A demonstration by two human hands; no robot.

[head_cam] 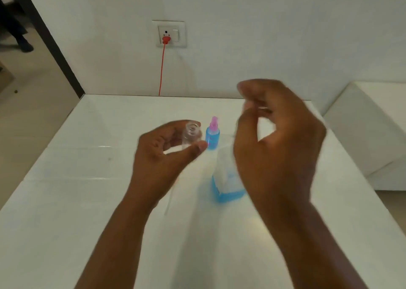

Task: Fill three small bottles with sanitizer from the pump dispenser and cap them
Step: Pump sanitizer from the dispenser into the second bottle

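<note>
Gripping an empty uncapped bottle (190, 135) above the table (77, 201), the left hand (162, 154) waits beside a filled, capped one (212, 137) — right hand (279, 139) blurred over the dispenser (226, 179), grip unclear — next, mouth under spout.

Blue filled bottle (212, 137) with pink cap (214, 122), clear empty bottle (191, 136), red cord (162, 69), white table (66, 179).
</note>
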